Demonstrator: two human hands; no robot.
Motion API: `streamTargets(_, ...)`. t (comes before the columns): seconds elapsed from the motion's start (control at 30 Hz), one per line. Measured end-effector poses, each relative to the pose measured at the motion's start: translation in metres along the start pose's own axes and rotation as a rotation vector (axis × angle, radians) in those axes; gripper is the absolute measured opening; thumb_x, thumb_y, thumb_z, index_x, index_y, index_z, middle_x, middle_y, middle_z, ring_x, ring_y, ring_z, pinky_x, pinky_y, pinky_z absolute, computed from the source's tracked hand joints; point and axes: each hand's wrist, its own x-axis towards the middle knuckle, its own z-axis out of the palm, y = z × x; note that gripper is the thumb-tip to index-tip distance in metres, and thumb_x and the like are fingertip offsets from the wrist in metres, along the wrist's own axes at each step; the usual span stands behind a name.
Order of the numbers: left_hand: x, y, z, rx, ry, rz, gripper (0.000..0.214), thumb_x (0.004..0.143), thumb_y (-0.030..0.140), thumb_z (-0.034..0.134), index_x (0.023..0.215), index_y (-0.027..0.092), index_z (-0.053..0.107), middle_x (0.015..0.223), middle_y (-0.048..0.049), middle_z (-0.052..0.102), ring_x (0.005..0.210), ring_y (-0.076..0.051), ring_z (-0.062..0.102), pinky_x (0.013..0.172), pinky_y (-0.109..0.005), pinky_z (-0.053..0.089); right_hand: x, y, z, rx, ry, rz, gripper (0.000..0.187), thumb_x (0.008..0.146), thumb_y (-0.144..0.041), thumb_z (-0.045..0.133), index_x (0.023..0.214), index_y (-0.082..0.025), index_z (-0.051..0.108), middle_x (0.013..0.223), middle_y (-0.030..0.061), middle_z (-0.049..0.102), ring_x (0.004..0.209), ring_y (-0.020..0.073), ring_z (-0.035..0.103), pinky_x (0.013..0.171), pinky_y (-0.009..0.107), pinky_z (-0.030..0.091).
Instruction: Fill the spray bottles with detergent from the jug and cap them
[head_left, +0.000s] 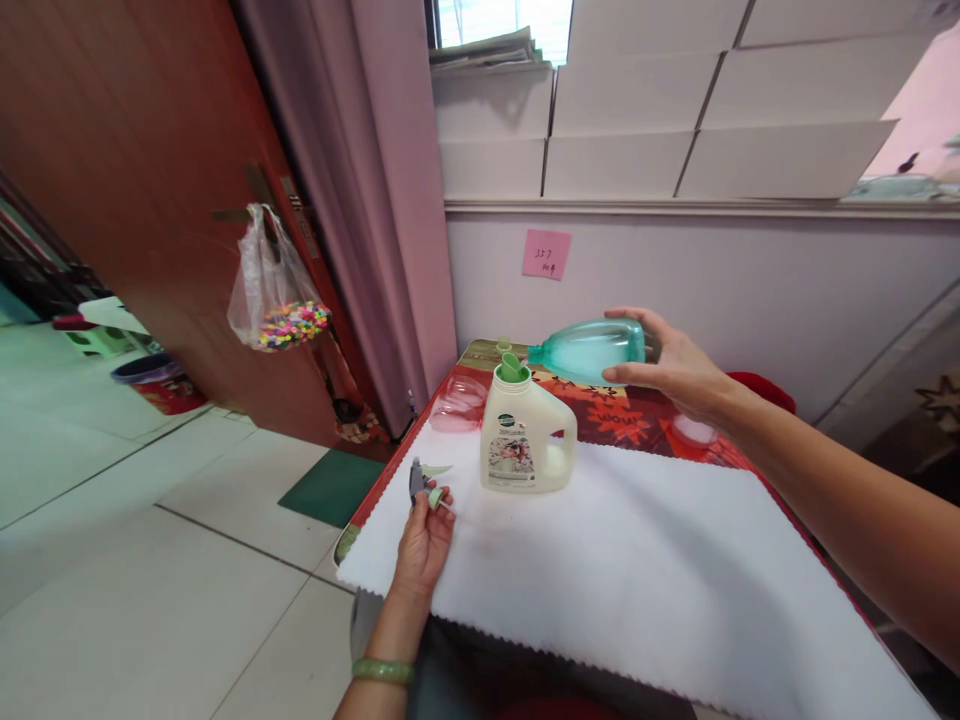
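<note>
My right hand (pixel 667 365) is closed around the base of a clear teal bottle (pixel 589 350) with cloudy liquid inside. The bottle is tipped nearly level, its open neck pointing left beside the green spout (pixel 512 368) of a cream detergent jug (pixel 517 440). Whether liquid is flowing out, I cannot tell. Upright on the white cloth, the jug has its handle to the right. At lower left, my left hand (pixel 427 535) grips a grey and pale green spray trigger head (pixel 421 485) with a thin tube, apart from the jug.
A white cloth (pixel 637 560) with a scalloped edge covers the front of the table over a red patterned cover (pixel 615 415). Left of the jug lies a clear pinkish plastic container (pixel 459 403). A small green cap (pixel 503 344) stands behind. A bag of colourful pieces (pixel 285 322) hangs on the door.
</note>
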Motion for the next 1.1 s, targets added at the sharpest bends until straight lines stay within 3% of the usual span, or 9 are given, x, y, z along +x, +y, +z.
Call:
streamTargets(0.6,-0.002,0.001,0.004,0.018,0.006,-0.009,0.015,0.094,0.029,0.071,0.106,0.02,0.073,0.098,-0.0065,0.074,0.079,-0.012,0.073,0.067,-0.02,0.06,0.008,0.001,-0.013,-0.089,-0.013,-0.034,0.082,0.06,-0.034,0.088,0.136,-0.036,0.056,0.124,0.0067,0.07,0.1,0.0325,0.073,0.08,0.048,0.066)
streamTargets(0.87,-0.004,-0.001,0.003,0.047,0.02,-0.019,0.009,0.09,0.015,0.072,0.098,0.019,0.075,0.099,-0.0068,0.076,0.08,-0.013,0.073,0.069,-0.022,0.061,0.009,-0.007,-0.014,-0.146,-0.014,-0.046,0.081,0.06,-0.032,0.087,0.136,-0.034,0.058,0.115,0.0068,0.071,0.099,0.0327,0.072,0.082,0.051,0.065)
streamTargets(1.1,-0.004,-0.001,0.003,0.067,0.02,-0.023,0.01,0.089,0.016,0.072,0.097,0.021,0.075,0.099,-0.0053,0.077,0.08,-0.012,0.072,0.07,-0.022,0.06,0.011,-0.011,-0.014,-0.158,-0.017,-0.059,0.08,0.061,-0.032,0.087,0.136,-0.034,0.058,0.119,0.0071,0.069,0.099,0.0312,0.072,0.084,0.051,0.065)
